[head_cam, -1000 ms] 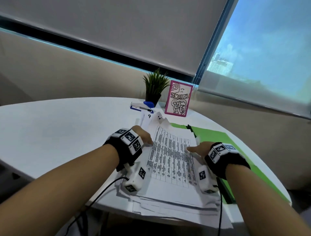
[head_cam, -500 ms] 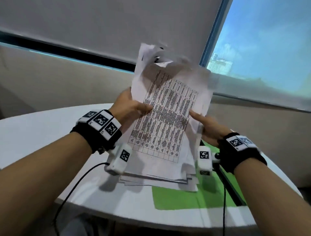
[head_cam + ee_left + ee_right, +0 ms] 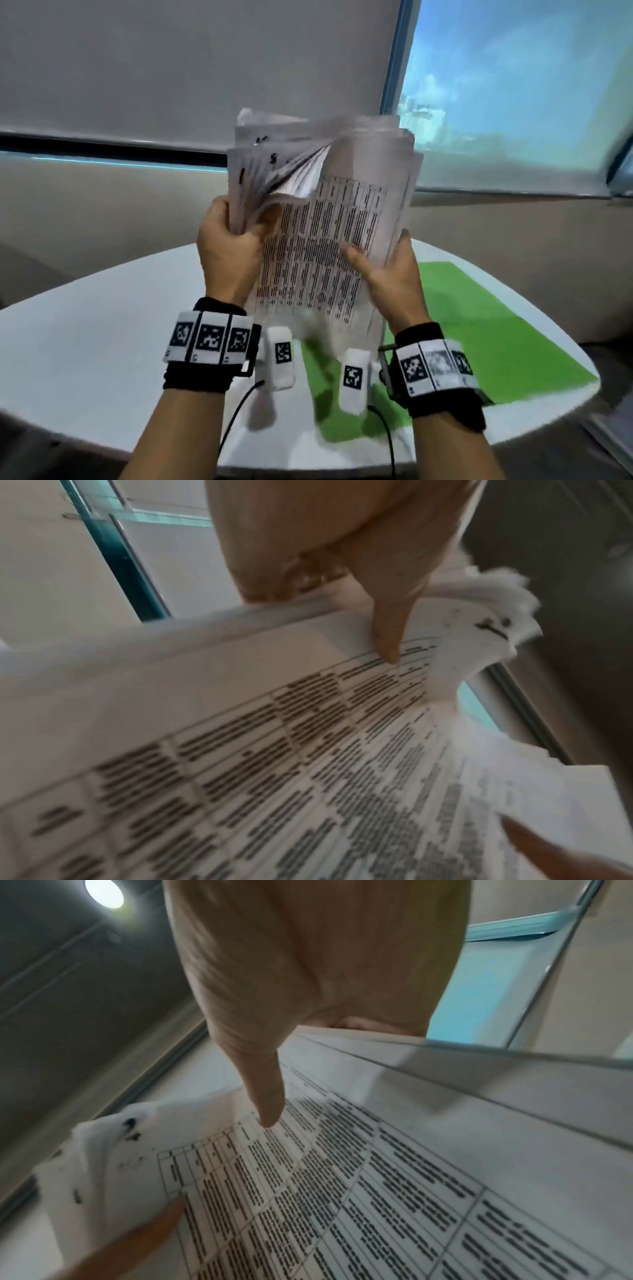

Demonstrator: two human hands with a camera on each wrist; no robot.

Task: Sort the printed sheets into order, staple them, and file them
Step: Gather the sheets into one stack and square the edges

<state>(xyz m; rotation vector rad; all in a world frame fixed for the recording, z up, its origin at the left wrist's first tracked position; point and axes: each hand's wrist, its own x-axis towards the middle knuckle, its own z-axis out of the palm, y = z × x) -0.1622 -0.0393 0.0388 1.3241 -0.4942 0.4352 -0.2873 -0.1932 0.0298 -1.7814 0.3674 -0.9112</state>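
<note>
A stack of printed sheets [image 3: 329,233] with tables of text stands upright in the air above the table. My left hand [image 3: 233,246] grips its left edge, thumb in front, and the top left corners fan out and curl there. My right hand [image 3: 387,270] grips the right edge, thumb on the printed face. In the left wrist view my left thumb [image 3: 387,620] presses on the sheets [image 3: 274,750], and a handwritten mark shows on a curled corner. From the right wrist my right thumb [image 3: 263,1091] lies on the sheets [image 3: 377,1177]. A green folder [image 3: 479,329] lies open flat on the table under the stack.
The round white table [image 3: 96,335] spreads below my arms, its front edge close to me. Window blinds and a window fill the background. Cables hang from both wrist cameras.
Both hands have lifted the stack from the table, stood it upright and raised it higher. The sheets' top left corners now fan apart. My view has tilted upward.
</note>
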